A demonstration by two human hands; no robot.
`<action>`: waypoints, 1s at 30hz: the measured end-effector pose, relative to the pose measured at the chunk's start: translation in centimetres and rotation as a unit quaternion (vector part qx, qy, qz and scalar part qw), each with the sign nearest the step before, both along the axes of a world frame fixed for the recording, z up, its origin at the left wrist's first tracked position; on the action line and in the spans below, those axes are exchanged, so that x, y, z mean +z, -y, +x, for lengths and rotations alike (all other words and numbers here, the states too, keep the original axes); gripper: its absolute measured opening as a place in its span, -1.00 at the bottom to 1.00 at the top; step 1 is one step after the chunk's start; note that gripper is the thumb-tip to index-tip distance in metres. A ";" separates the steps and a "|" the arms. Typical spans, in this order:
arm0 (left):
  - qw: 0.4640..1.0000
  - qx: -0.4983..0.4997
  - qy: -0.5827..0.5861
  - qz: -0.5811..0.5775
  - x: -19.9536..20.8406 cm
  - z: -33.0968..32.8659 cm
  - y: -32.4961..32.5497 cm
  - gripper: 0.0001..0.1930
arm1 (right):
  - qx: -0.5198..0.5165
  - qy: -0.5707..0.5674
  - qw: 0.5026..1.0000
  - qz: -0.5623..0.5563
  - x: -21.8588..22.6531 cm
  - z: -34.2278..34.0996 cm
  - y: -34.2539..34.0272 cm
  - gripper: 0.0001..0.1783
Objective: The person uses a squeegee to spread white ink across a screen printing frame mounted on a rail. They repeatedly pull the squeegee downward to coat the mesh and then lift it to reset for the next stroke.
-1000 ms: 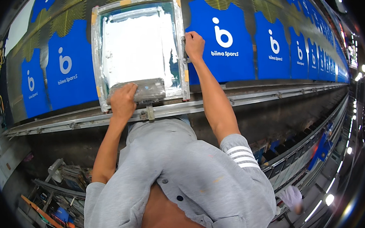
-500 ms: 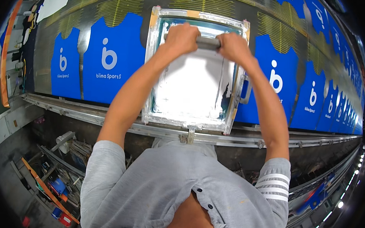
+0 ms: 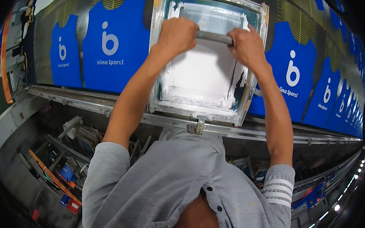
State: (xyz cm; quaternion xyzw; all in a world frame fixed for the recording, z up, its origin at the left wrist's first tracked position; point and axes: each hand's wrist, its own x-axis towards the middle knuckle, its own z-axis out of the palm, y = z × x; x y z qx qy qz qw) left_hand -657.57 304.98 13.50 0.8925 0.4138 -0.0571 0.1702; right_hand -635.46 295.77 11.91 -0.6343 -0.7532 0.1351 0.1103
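Both my hands grip a grey-handled squeegee [image 3: 214, 37] that lies crosswise over the far part of a screen-printing frame [image 3: 191, 111]. My left hand [image 3: 179, 35] is closed round its left end. My right hand [image 3: 248, 46] is closed on the right end, its fingers partly hidden. White ink [image 3: 201, 73] covers the mesh on the near side of the squeegee. Beyond it the mesh looks thinly coated, and a pale round spot shows there. The frame's rim is smeared with white and has tan tape on it.
Blue sleeveless garments [image 3: 125, 65] with white prints lie in a row along the long table, left and right of the frame. A metal rail [image 3: 67, 97] runs along the table's near edge. Racks with tools [image 3: 64, 165] stand low at the left.
The squeegee has come nearer to me across the mesh, with both hands still on it. More of the mesh's far part shows behind it. The whole view has shifted slightly.
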 end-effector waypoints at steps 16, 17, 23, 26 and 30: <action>0.997 -0.007 0.009 -0.076 1.9 -4.7 9.0 -0.79 | -0.018 -0.043 0.988 -0.149 3.1 -4.5 9.3 -0.87; 0.998 -0.006 0.003 -0.067 1.5 -3.6 6.5 -0.79 | -0.026 -0.037 0.992 -0.116 3.1 -3.5 6.9 -0.88; 1.000 -0.006 0.007 0.024 0.5 3.5 -8.2 -0.55 | -0.031 0.009 0.997 -0.064 1.1 4.2 -8.0 -0.80; 1.000 -0.009 0.010 0.026 -0.6 4.3 -11.7 -0.53 | -0.046 0.023 0.994 -0.091 1.9 4.8 -11.3 -0.74; 0.998 0.002 0.012 0.058 -1.6 3.7 -9.5 -0.52 | -0.042 0.008 0.997 -0.062 0.3 4.4 -9.5 -0.73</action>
